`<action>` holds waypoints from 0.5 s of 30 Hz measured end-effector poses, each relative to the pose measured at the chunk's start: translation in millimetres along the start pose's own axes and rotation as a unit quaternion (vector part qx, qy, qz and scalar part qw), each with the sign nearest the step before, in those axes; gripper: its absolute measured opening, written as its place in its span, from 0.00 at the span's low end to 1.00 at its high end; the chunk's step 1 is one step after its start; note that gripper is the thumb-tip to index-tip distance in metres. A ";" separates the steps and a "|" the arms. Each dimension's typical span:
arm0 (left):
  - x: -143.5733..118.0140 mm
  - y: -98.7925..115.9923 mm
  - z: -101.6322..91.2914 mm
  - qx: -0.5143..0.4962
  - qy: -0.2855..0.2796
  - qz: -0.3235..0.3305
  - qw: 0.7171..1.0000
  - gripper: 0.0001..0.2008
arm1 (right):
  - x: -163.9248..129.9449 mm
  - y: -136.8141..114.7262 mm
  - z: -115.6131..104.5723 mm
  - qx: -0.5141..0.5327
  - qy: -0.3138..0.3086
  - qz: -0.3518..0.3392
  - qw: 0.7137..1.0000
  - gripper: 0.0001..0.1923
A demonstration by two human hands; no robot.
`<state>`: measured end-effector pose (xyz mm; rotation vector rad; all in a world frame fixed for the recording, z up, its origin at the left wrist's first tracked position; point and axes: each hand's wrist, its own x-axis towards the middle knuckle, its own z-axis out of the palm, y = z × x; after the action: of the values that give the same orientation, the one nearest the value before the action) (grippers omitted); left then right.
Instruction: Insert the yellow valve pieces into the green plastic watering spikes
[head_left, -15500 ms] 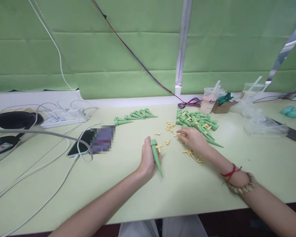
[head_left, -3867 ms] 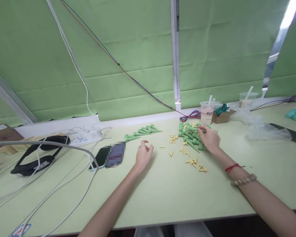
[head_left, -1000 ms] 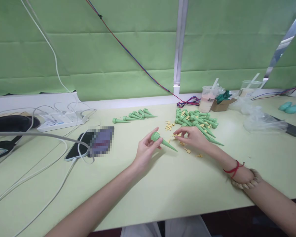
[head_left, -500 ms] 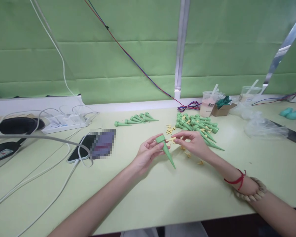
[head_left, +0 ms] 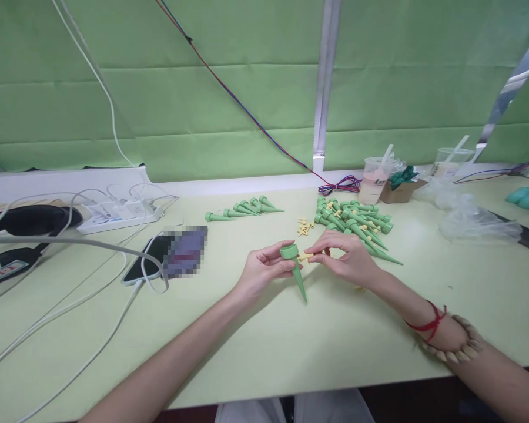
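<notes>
The left forearm [head_left: 180,349] slants up from the lower left, the right forearm [head_left: 405,302] from the lower right. The left hand [head_left: 264,267] curls in a grip, thumb opposing the fingers [head_left: 275,251] — and the right hand [head_left: 350,258] faces it, thumb and forefinger pinched, wrist [head_left: 381,282] fairly straight — fingertips close together.

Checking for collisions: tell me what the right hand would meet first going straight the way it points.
Most likely the green spike in the left hand; the yellow piece pinched in the right hand leads, and may already touch it.
</notes>
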<state>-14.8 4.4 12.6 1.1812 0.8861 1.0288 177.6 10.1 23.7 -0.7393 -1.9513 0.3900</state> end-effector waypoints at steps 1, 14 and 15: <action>-0.7 -1.1 0.7 0.000 0.002 0.000 1.000 0.27 | -0.4 -1.4 0.7 0.000 -0.001 -0.003 1.000 0.04; -9.1 0.2 9.2 0.031 0.060 0.063 0.996 0.23 | -7.3 -10.9 19.9 0.192 -0.009 0.197 0.961 0.12; -7.9 0.5 8.3 0.031 0.059 0.059 0.996 0.23 | -8.0 -10.4 22.0 0.196 -0.013 0.202 0.960 0.12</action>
<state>-9.4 -5.6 14.7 1.2466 0.9540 1.1839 157.6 -2.1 13.5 -0.8673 -1.6639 1.0066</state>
